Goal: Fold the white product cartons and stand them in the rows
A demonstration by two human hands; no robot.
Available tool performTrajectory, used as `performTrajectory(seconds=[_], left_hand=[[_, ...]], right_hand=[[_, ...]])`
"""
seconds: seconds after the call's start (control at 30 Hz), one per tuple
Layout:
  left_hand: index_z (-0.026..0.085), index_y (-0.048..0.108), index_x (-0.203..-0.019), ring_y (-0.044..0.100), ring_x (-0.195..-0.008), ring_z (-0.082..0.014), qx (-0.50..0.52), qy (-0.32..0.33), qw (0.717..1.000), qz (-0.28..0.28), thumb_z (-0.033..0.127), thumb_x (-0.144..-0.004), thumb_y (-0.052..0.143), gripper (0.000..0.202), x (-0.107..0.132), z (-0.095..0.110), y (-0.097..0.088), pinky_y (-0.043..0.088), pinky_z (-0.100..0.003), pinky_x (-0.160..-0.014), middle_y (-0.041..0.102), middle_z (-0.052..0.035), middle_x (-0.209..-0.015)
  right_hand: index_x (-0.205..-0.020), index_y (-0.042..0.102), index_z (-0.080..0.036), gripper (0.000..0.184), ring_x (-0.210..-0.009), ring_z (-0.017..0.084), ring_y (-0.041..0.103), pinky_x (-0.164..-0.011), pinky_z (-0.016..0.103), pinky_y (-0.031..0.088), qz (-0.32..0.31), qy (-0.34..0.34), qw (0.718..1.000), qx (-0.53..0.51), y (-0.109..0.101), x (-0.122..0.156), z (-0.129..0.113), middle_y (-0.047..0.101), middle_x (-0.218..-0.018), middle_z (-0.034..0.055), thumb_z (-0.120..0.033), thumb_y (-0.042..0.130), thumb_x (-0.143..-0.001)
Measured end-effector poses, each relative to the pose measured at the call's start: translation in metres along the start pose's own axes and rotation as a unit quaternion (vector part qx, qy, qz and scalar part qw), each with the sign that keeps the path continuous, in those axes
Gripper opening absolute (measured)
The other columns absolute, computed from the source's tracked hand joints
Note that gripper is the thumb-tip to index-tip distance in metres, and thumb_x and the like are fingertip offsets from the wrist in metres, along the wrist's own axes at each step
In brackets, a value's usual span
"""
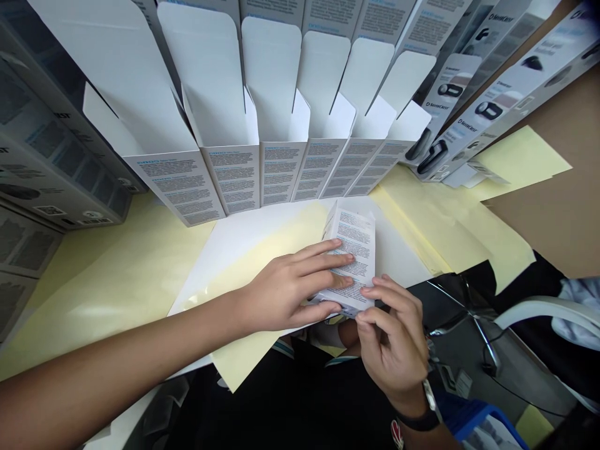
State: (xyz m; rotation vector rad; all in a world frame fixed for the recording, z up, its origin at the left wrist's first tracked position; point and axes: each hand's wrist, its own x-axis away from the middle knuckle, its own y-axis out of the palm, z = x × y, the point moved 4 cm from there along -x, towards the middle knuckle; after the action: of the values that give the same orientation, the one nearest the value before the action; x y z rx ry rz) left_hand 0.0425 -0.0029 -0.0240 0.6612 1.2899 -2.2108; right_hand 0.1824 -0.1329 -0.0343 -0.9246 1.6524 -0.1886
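Note:
A small printed carton (357, 250) with grey and blue text lies on the table near its front edge, its long side pointing away from me. My left hand (300, 284) rests on the carton from the left, fingers stretched and spread over the printed face, thumb near the lower end. At the lower right corner, my right hand (394, 331) has its thumb and index finger drawn together on the carton's end edge. The underside of the carton and whatever is inside it are hidden.
Beyond my hands stands a row of open-topped cartons (234, 181) with white flaps raised. Stacked printed boxes (60, 162) rise at the left, with more boxes (497, 100) at the right. Yellow sheets (117, 269) cover parts of the table. A chair (553, 312) is at the lower right.

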Motion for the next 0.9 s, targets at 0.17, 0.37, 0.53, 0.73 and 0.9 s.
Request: performTrajectory(seconds=[0.17,0.37,0.53,0.73,0.9], left_hand=[[0.013,0.065,-0.120,0.043,-0.146,-0.0303,0.002,0.000,1.000,-0.003,0.037,-0.096,0.062,0.034,0.000,0.000,0.000,0.045,-0.044,-0.119,0.061,-0.0139,-0.142],[0.014,0.064,-0.121,0.042,-0.147,-0.0304,0.001,-0.003,1.000,-0.005,0.039,-0.097,0.060,0.035,0.001,0.000,0.000,0.046,-0.045,-0.118,0.061,-0.0139,-0.141],[0.014,0.064,-0.121,0.042,-0.147,-0.0309,0.004,-0.002,1.000,-0.007,0.039,-0.097,0.061,0.035,0.001,-0.001,0.000,0.046,-0.045,-0.118,0.060,-0.0135,-0.143],[0.012,0.064,-0.121,0.041,-0.147,-0.0314,0.008,0.000,1.000,-0.007,0.038,-0.096,0.062,0.035,0.001,-0.001,0.000,0.045,-0.046,-0.119,0.060,-0.0137,-0.143],[0.013,0.064,-0.121,0.041,-0.147,-0.0309,0.009,0.000,1.000,-0.004,0.038,-0.097,0.062,0.035,0.001,-0.001,0.000,0.045,-0.046,-0.119,0.060,-0.0134,-0.143]], right_hand=[[-0.094,0.061,-0.019,0.015,-0.120,0.031,0.060,-0.102,0.057,0.053,-0.007,0.001,1.000,-0.003,0.001,0.001,0.000,0.062,-0.112,0.0095,-0.005,0.057,-0.090],[-0.092,0.061,-0.021,0.012,-0.122,0.032,0.056,-0.103,0.057,0.051,-0.013,0.011,1.000,0.016,0.000,0.005,0.000,0.060,-0.115,0.0091,-0.010,0.057,-0.093],[-0.090,0.062,-0.021,0.012,-0.127,0.033,0.052,-0.100,0.053,0.051,-0.013,0.009,0.999,0.033,-0.001,0.007,-0.002,0.058,-0.117,0.0101,-0.011,0.057,-0.094],[-0.090,0.063,-0.021,0.012,-0.127,0.034,0.050,-0.100,0.051,0.050,-0.019,0.013,0.999,0.036,0.000,0.011,-0.002,0.057,-0.118,0.0103,-0.011,0.058,-0.093],[-0.087,0.063,-0.020,0.014,-0.126,0.034,0.049,-0.098,0.049,0.048,-0.015,0.012,0.999,0.047,0.000,0.012,-0.003,0.056,-0.117,0.0108,-0.008,0.059,-0.091]])
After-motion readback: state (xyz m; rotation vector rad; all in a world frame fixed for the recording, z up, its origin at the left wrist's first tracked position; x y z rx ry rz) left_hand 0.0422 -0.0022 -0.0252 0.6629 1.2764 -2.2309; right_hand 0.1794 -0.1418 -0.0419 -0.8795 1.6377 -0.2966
